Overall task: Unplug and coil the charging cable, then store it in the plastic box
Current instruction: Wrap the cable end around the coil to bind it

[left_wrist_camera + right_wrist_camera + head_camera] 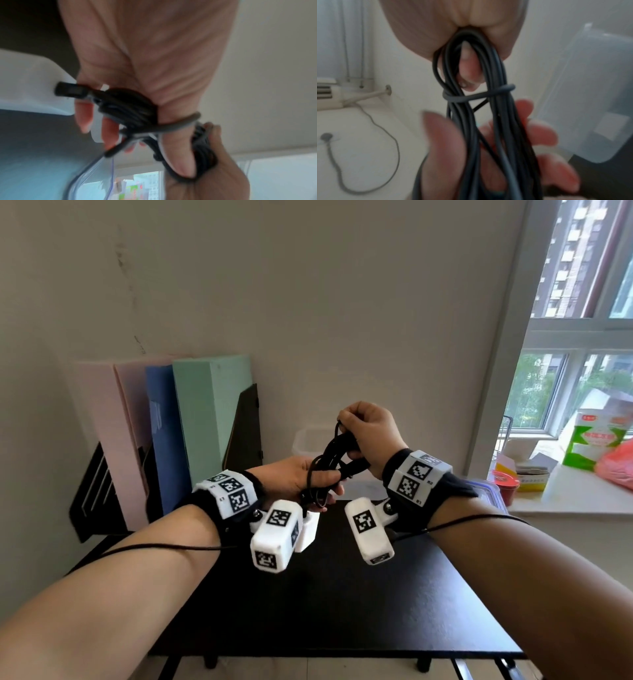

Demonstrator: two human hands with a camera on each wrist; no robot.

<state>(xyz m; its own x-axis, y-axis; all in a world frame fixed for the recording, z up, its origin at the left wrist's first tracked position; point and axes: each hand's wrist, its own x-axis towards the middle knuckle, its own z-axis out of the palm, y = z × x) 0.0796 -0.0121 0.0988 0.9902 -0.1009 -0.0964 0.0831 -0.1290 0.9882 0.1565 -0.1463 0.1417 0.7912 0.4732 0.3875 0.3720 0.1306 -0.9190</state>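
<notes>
Both hands held the black cable (pixel 337 460) above the dark surface (pixel 329 594): the right hand (pixel 370 433) gripped the bundle's top, the left hand (pixel 301 481) its lower loops. It looked light, limp and springy, best pinched at the cross-wrap before going into the box (pixel 303 441) behind.

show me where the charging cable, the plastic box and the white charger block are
charging cable (pixel 337 455), head view, middle of the coiled bundle.
plastic box (pixel 305 441), head view, left wall.
white charger block (pixel 308 529), head view, its front face.
</notes>
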